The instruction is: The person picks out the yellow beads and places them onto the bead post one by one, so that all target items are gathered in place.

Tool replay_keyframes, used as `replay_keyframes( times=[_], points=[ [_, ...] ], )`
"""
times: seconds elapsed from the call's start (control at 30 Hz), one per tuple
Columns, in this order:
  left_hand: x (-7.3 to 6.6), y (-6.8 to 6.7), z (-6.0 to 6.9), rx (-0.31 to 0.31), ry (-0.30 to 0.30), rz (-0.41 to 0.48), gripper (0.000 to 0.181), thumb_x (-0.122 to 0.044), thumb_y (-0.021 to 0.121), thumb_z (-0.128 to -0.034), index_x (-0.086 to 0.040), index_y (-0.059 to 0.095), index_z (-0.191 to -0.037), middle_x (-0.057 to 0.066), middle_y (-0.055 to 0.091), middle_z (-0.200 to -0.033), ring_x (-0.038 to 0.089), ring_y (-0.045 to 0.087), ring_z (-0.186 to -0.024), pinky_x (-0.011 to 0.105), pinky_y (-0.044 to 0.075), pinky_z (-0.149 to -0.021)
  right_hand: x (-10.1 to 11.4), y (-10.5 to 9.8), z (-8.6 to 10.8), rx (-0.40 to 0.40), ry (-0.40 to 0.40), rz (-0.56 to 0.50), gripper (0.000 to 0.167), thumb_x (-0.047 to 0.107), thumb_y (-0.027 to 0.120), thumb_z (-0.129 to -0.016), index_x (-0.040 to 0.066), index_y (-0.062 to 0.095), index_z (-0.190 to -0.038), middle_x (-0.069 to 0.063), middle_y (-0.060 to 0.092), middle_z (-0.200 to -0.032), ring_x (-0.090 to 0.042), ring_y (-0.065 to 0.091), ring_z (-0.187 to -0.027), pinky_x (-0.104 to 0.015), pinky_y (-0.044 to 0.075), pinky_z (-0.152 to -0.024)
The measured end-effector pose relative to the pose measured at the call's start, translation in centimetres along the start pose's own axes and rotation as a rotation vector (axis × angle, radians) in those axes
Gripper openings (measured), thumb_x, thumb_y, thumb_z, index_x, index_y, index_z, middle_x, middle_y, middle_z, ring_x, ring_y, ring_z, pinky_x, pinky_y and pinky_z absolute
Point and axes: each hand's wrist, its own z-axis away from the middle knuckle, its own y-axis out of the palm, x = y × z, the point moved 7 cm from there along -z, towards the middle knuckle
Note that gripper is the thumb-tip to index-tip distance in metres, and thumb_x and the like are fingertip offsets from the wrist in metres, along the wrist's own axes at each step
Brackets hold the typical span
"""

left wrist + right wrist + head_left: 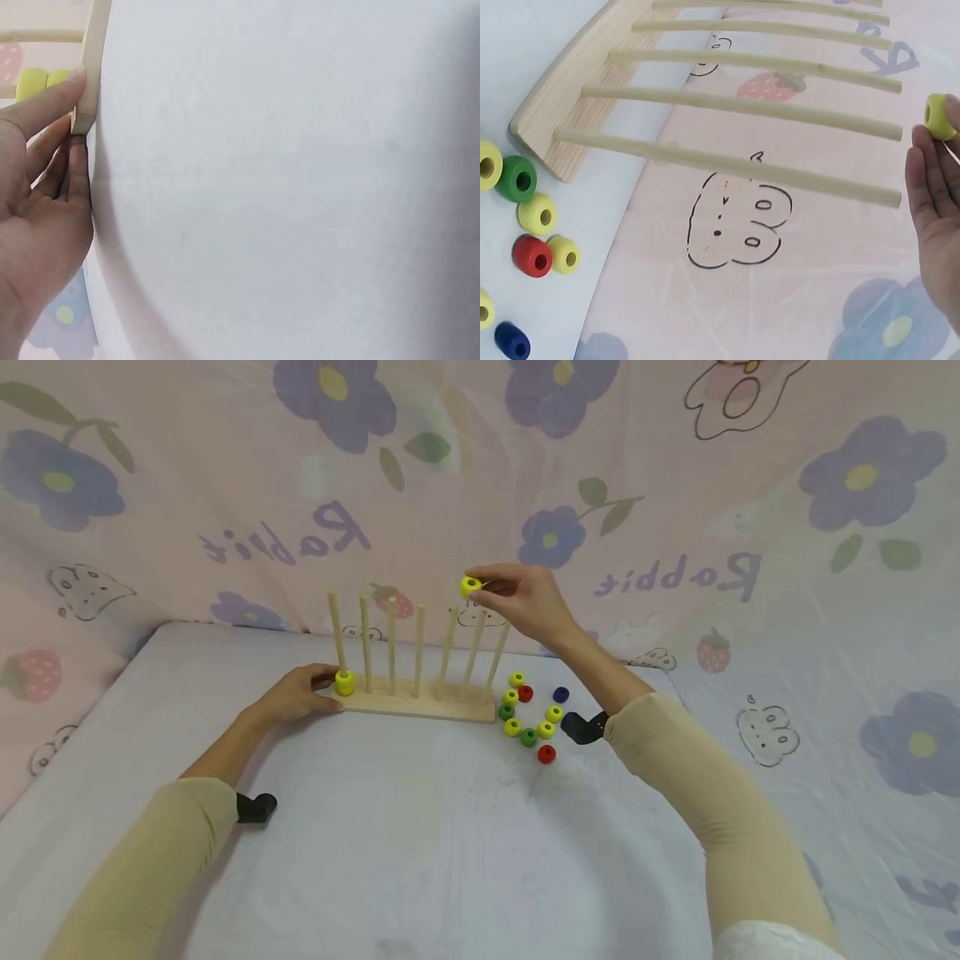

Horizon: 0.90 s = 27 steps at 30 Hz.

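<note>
A wooden peg rack [420, 704] stands on the table, its several upright pegs in a row along a flat base. Two yellow beads [344, 682] are stacked on the leftmost peg. My left hand [294, 695] grips the left end of the base, thumb on one side and fingers round the end in the left wrist view. Raised above the pegs on the right, my right hand [528, 600] pinches a yellow bead [470, 587] between thumb and fingers. The bead's hole also shows in the right wrist view, apart from the peg tips.
Loose yellow, green and red beads lie to the right of the rack, among them a red bead [547, 754] nearest the front. A dark blue bead [561, 694] sits at the group's right. Behind the table hangs a patterned cloth [465, 485].
</note>
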Motion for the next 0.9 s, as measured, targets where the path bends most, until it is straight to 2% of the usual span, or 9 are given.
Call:
replay_keyframes(
  times=[0.4, 0.63, 0.9],
  points=[
    [-0.5, 0.1, 0.1, -0.014, -0.022, -0.015, 0.078, -0.010, 0.077, -0.0866, 0.011, 0.033, -0.147, 0.031, 0.035, -0.151, 0.045, 0.034, -0.140, 0.051, 0.028, -0.118, 0.8, 2.8, -2.2, 0.070, 0.002, 0.058, 0.031, 0.017, 0.074, -0.091, 0.006, 0.072, -0.120, -0.005, 0.074, -0.110, -0.008, 0.070, -0.087, -0.023, 0.058, -0.079],
    [-0.3, 0.3, -0.2, -0.014, -0.042, -0.036, 0.079, -0.011, 0.078, -0.0856, 0.010, 0.034, -0.148, 0.031, 0.036, -0.151, 0.044, 0.035, -0.140, 0.051, 0.029, -0.118, 1.4, 4.5, -3.0, 0.078, -0.024, 0.033, 0.031, 0.016, 0.074, -0.091, 0.004, 0.071, -0.120, -0.006, 0.074, -0.111, -0.007, 0.071, -0.087, -0.021, 0.058, -0.079],
    [-0.3, 0.1, -0.1, -0.025, -0.044, -0.060, 0.082, -0.015, 0.079, -0.0851, 0.010, 0.033, -0.148, 0.031, 0.037, -0.151, 0.044, 0.037, -0.139, 0.051, 0.030, -0.117, 3.3, 6.2, -4.2, 0.089, -0.038, 0.018, 0.031, 0.015, 0.073, -0.092, 0.006, 0.071, -0.121, -0.006, 0.074, -0.112, -0.007, 0.071, -0.090, -0.019, 0.056, -0.083]
  ],
)
